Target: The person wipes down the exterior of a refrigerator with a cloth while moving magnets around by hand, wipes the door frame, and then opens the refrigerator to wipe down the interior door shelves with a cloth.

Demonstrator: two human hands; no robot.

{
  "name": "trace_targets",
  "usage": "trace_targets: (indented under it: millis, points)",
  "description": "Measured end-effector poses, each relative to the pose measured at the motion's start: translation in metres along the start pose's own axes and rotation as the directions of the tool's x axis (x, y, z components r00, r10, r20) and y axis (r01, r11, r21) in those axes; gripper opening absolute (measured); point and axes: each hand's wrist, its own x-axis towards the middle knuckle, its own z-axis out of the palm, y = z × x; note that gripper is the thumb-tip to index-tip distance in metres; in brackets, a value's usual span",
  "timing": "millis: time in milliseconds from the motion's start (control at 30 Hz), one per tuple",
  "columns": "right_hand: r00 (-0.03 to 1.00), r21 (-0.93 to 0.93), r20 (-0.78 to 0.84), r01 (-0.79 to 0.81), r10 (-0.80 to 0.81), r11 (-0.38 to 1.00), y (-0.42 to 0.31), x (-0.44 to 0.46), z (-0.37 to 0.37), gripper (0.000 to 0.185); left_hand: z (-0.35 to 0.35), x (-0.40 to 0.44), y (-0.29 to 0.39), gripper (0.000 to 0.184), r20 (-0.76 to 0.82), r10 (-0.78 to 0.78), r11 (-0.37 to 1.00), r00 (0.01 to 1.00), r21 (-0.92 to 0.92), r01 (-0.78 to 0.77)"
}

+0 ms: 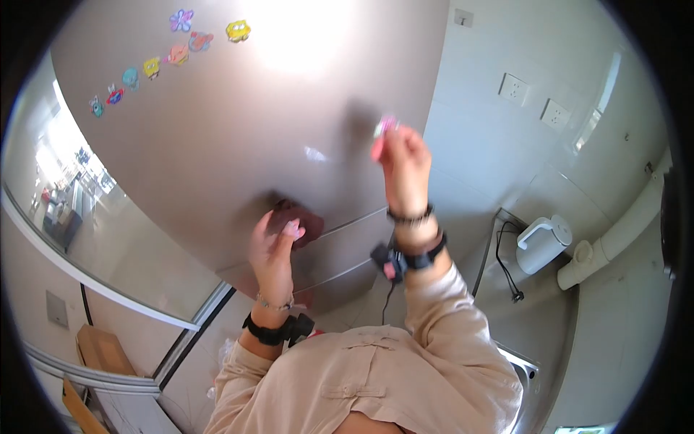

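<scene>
Raised near the door's right edge, my right hand (407, 163) pinches a small pink cartoon magnet (388, 124) between thumb and fingers. Lower and to the left, my left hand (273, 244) is partly curled close to the door, its reflection showing beside it. Something small and pale (292, 230) shows at its fingertips, too small to name. Both hands face a glossy refrigerator door (217, 130). Several cartoon magnets (151, 68) form a slanting row at its upper left, and a yellow one (238, 30) sits apart to their right.
A white electric kettle (543, 242) and a black power cord (502, 264) rest on the counter at right. Wall sockets (514, 87) are above, with a white pipe (614, 224) beyond. A sliding-door frame (206, 307) and a cardboard box (103, 349) are at lower left.
</scene>
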Motion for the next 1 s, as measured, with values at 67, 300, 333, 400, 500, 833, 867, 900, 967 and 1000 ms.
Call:
trace_targets:
  millis: [67, 300, 333, 400, 500, 833, 867, 900, 967, 1000]
  points:
    - [0.997, 0.275, 0.025, -0.083, 0.079, 0.958, -0.006, 0.065, 0.004, 0.012, -0.005, -0.003, 0.006, 0.037, 0.013, -0.011, 1.0, 1.0, 0.02, 0.011]
    - [0.982, 0.066, -0.189, 0.022, -0.009, 0.998, -0.041, 0.121, 0.043, 0.011, -0.015, -0.005, -0.003, 0.04, -0.091, -0.02, 1.0, 0.996, -0.013, 0.019]
    - [0.983, 0.064, -0.186, 0.019, -0.007, 0.998, -0.043, 0.121, 0.044, 0.011, -0.015, -0.006, -0.003, 0.039, -0.088, -0.019, 1.0, 0.996, -0.003, 0.019]
    - [0.981, 0.068, -0.193, -0.016, 0.029, 0.998, -0.045, 0.123, 0.043, 0.012, -0.014, -0.005, -0.003, 0.037, -0.053, -0.031, 0.999, 0.998, 0.007, 0.031]
    - [0.984, -0.011, -0.174, -0.041, 0.038, 0.999, -0.047, 0.125, 0.041, 0.012, -0.012, -0.004, -0.005, 0.033, 0.0, -0.032, 0.999, 0.999, 0.011, 0.032]
    - [0.712, -0.44, 0.7, 0.485, -0.05, 0.756, 0.001, -0.03, 0.019, 0.028, 0.012, 0.008, 0.016, 0.029, 0.038, -0.098, 0.962, 0.994, -0.253, 0.104]
    - [0.638, -0.51, 0.768, 0.67, -0.066, 0.539, 0.001, -0.044, 0.024, 0.033, 0.014, 0.009, 0.019, 0.026, 0.068, -0.103, 0.957, 0.992, -0.266, 0.117]
    - [0.651, -0.51, 0.756, 0.651, -0.067, 0.563, 0.009, -0.053, 0.026, 0.034, 0.015, 0.009, 0.02, 0.026, 0.062, -0.103, 0.959, 0.993, -0.259, 0.116]
    - [0.652, -0.507, 0.755, 0.651, -0.072, 0.566, 0.019, -0.055, 0.022, 0.035, 0.017, 0.011, 0.017, 0.023, 0.092, -0.1, 0.959, 0.991, -0.258, 0.121]
    - [0.648, -0.501, 0.758, 0.654, -0.078, 0.567, 0.02, -0.055, 0.021, 0.035, 0.017, 0.012, 0.015, 0.023, 0.09, -0.094, 0.96, 0.992, -0.257, 0.114]
